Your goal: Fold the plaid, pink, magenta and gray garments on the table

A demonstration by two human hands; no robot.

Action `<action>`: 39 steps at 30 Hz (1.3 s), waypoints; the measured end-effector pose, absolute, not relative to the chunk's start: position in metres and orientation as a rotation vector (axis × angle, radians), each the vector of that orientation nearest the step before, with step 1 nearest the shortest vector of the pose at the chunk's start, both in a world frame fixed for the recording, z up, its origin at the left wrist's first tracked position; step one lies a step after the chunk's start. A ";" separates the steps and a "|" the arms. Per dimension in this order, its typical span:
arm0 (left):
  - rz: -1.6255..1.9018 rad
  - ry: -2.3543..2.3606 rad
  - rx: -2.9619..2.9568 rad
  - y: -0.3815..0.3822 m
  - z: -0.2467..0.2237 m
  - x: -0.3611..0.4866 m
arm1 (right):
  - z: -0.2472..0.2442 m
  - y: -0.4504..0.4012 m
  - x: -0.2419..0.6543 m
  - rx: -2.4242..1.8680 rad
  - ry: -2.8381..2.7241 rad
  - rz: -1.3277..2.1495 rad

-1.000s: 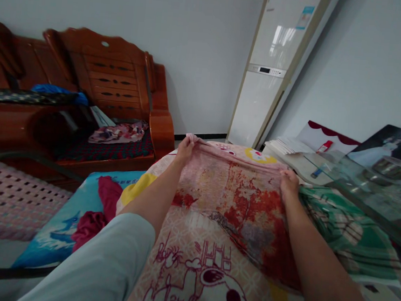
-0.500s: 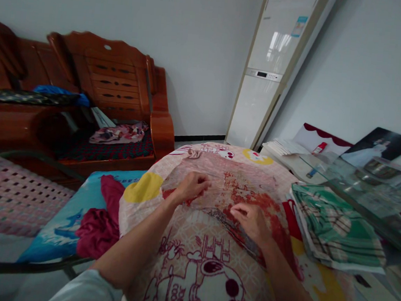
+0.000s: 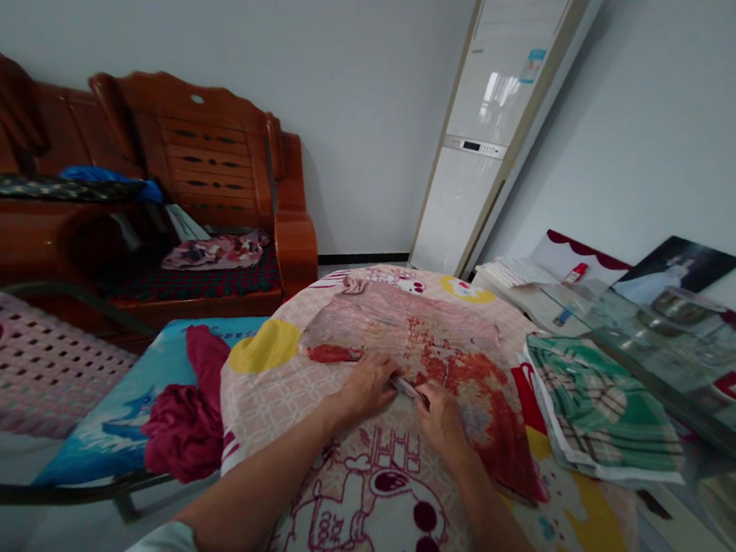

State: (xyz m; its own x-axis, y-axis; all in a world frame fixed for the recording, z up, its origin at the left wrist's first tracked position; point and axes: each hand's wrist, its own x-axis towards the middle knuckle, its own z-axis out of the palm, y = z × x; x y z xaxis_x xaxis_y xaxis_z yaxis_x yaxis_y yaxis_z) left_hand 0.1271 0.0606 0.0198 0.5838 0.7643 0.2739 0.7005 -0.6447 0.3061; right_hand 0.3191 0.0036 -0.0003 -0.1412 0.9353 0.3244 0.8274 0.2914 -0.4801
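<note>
A pink garment with a rust-red pattern (image 3: 458, 348) lies spread on a round table covered by a cartoon-print cloth (image 3: 352, 455). At its near edge, my left hand (image 3: 368, 386) is closed with its fingers on the fabric. My right hand (image 3: 442, 418) pinches the same edge a little to the right. Between the two hands a short stretch of the hem is lifted and folded. The garment's right part fans out beyond my right hand toward the table's right side.
Folded green checked cloth (image 3: 602, 404) lies at the table's right, beside a glass shelf (image 3: 673, 397) with bowls. To the left are a crimson cloth (image 3: 183, 432) on a blue cushion (image 3: 111, 408) and a pink woven basket (image 3: 31, 367). A wooden sofa (image 3: 205, 150) stands behind.
Both hands have come down onto the garment's near edge and closer together, and have taken hold of it. The near hem now looks straighter. The view has shifted slightly.
</note>
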 end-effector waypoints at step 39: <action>0.899 1.352 2.015 0.091 0.057 0.050 | 0.002 -0.015 0.300 -1.595 -2.137 -0.086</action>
